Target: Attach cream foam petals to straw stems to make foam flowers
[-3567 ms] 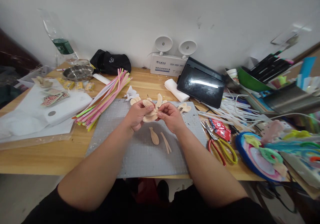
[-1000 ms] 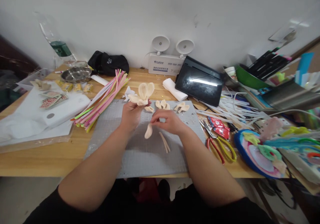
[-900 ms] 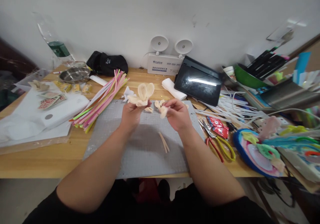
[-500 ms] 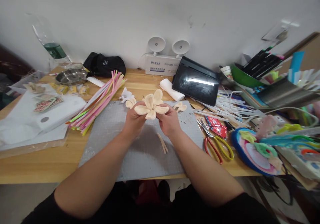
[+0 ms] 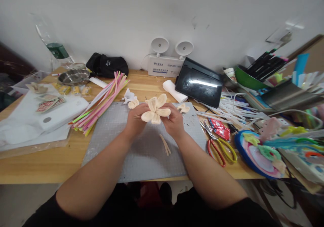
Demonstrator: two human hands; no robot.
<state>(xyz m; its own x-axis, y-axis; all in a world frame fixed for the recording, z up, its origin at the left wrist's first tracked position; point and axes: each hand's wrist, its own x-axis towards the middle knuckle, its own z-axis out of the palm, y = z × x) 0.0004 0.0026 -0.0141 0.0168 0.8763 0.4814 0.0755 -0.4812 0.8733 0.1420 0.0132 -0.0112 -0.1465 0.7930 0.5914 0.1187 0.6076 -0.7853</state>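
Observation:
A cream fuzzy flower [image 5: 155,111] with several petals faces me above the grey cutting mat [image 5: 144,162]. My left hand [image 5: 136,120] is closed on it from the left, and my right hand [image 5: 173,120] grips it from the right; the petals partly hide the fingers of both. On the mat below lie short beige strips [image 5: 165,145]. Behind my left hand are a small cream petal piece [image 5: 133,103] and a white flower-like piece [image 5: 129,96]. Another cream petal piece [image 5: 183,108] rests beyond my right hand.
Pliers with red and yellow handles [image 5: 221,149] and red packets [image 5: 219,129] lie right of the mat, near a blue round tray [image 5: 239,152]. Coloured pipe cleaners [image 5: 101,105] lie to the left. A black device [image 5: 198,85] and an emergency light [image 5: 164,66] stand at the back.
The flower has turned and tilted slightly between my hands, its petals now angled differently. Both hands still hold it, and the view has shifted a little.

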